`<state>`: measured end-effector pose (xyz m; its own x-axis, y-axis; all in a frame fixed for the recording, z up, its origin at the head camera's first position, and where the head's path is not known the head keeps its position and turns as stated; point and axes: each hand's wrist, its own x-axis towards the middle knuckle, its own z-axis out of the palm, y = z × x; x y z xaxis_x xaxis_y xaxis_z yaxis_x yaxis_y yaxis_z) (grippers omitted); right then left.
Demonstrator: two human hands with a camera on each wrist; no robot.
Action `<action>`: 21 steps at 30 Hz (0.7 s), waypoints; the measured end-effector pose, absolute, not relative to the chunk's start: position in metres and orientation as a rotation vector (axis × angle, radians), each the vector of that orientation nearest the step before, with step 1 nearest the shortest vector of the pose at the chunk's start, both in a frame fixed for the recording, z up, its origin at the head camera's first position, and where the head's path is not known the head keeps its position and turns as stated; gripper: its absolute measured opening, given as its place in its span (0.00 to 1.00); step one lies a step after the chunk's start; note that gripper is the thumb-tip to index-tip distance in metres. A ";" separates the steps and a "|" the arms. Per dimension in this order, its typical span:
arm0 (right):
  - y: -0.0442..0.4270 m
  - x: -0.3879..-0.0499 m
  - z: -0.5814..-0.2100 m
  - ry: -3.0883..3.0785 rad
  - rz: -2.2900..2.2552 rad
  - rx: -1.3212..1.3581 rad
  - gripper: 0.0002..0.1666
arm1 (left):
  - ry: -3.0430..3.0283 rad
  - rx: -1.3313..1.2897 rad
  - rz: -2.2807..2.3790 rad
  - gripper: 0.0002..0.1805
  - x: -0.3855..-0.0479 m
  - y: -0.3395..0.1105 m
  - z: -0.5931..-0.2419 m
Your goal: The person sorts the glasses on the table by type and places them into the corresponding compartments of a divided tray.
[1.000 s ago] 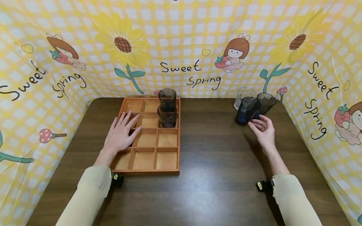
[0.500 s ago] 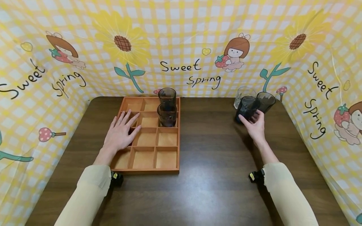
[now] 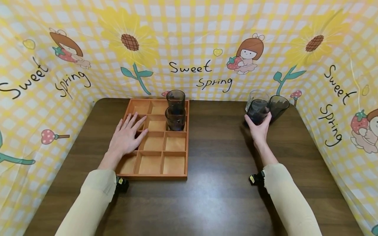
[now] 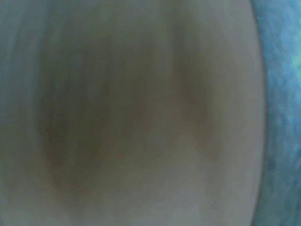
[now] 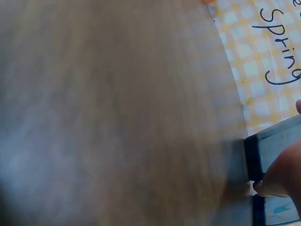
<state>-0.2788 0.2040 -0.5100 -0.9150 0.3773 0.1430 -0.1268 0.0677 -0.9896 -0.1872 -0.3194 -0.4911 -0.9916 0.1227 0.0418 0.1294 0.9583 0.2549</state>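
Note:
In the head view the right hand (image 3: 260, 130) has thumb and fingers around the lower part of a dark glass (image 3: 258, 109). Beside it on the right leans a second dark glass (image 3: 278, 106), and a clear glass (image 3: 249, 97) is behind. The left hand (image 3: 125, 136) lies with spread fingers over the left side of a wooden compartment tray (image 3: 174, 177). Two dark glasses, one farther back (image 3: 176, 97) and one nearer (image 3: 175, 118), are in the tray's right column. In the right wrist view part of the right hand (image 5: 284, 174) covers a glass (image 5: 277, 139) with a dark base.
The brown table (image 3: 218, 157) reaches back to a yellow checked cloth (image 3: 189, 42) that surrounds it on three sides. Black wrist devices are on the left wrist (image 3: 122, 184) and right wrist (image 3: 256, 178). The left wrist view is blurred.
The right hand has moved left, from beside the two dark glasses to the front of the left one, and now grips it. The left hand has stayed on the tray.

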 end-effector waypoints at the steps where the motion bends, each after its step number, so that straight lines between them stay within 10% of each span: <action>1: 0.204 -0.280 -0.510 -1.984 1.907 -0.243 0.55 | -3.082 -0.199 -0.401 0.39 -0.187 -0.319 -0.491; 21: 0.196 -0.267 -0.487 -2.211 2.097 -0.259 0.48 | -3.085 -0.202 -0.406 0.39 -0.188 -0.319 -0.490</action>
